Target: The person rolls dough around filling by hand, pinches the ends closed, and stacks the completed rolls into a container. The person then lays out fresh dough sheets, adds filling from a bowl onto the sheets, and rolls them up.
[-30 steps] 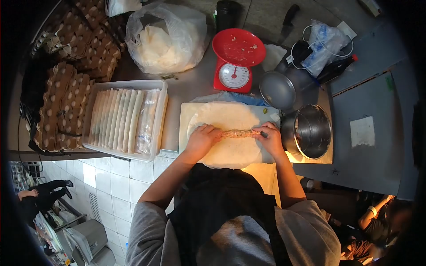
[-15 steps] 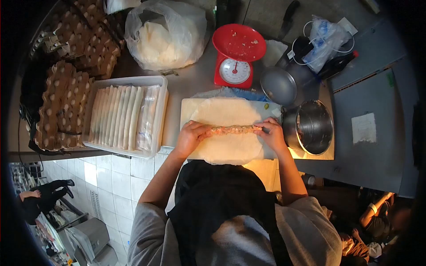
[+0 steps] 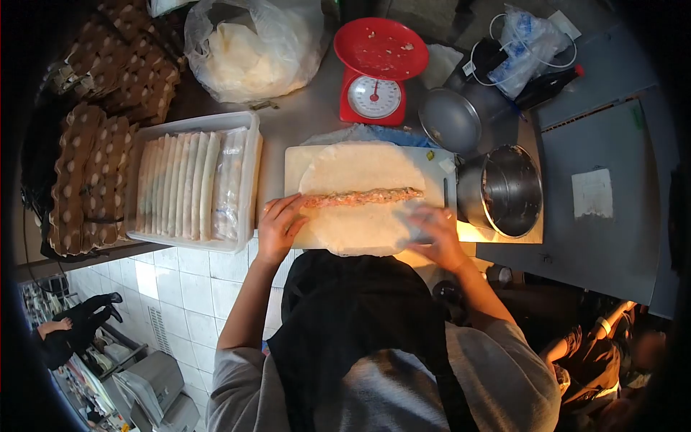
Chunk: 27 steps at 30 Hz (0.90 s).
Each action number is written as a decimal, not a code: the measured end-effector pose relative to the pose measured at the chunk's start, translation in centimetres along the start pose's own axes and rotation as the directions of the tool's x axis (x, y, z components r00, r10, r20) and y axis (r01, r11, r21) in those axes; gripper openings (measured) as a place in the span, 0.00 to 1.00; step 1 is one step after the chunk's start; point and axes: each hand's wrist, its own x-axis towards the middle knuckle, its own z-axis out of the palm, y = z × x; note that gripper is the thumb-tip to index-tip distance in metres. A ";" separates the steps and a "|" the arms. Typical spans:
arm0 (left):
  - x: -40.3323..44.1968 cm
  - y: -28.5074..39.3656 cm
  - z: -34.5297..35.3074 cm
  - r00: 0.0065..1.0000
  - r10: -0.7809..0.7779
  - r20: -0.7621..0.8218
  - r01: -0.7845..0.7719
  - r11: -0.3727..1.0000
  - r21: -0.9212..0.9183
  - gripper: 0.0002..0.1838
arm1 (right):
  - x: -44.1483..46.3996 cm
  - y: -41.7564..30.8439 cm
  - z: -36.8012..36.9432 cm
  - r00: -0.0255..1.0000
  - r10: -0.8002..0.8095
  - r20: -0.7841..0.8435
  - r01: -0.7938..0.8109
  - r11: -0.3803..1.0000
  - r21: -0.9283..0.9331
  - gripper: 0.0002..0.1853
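A round, thin wrapper sheet [image 3: 360, 162] lies on a cutting board [image 3: 294, 162]. Across its middle runs a long strip of chopped, orange-pink filling [image 3: 367, 196]. My left hand [image 3: 282, 225] is at the sheet's left edge, its fingers stretched beside the strip's left end, thumb apart. To the lower right of the strip, my right hand [image 3: 437, 236] hovers at the sheet's right edge with fingers spread, slightly blurred. Neither hand appears to hold anything.
On the left stands a plastic tub [image 3: 253, 162] of finished rolls [image 3: 188, 187] beside egg trays [image 3: 80, 180]. Behind are a bag of wrappers [image 3: 248, 57] and a red scale [image 3: 374, 90]. A metal pot [image 3: 504, 191] and round lid [image 3: 450, 120] stand right. Other people are in the background.
Both hands have come off the filling's ends, the left moving outward and down, the right down toward me. The strip reaches close to both sheet edges. The whole view has shifted slightly.
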 end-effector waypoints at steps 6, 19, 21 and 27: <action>-0.4 2.0 -0.2 0.994 0.034 -0.108 -0.031 0.999 0.029 0.20 | 0.4 -0.6 2.2 0.985 -0.145 -0.099 0.151 0.987 0.061 0.11; 2.9 4.9 7.1 0.934 0.310 0.174 -0.324 0.945 0.052 0.23 | 12.9 5.1 4.0 0.983 0.072 -0.170 -0.062 0.996 0.062 0.05; 3.1 4.6 7.3 0.942 0.301 0.152 -0.312 0.949 0.053 0.22 | 12.6 5.2 4.2 0.970 -0.072 -0.234 0.053 0.995 -0.087 0.08; 3.8 4.4 7.8 0.961 0.224 0.164 -0.226 0.974 -0.009 0.25 | 9.7 2.5 2.8 0.950 -0.294 0.105 0.294 0.956 0.016 0.14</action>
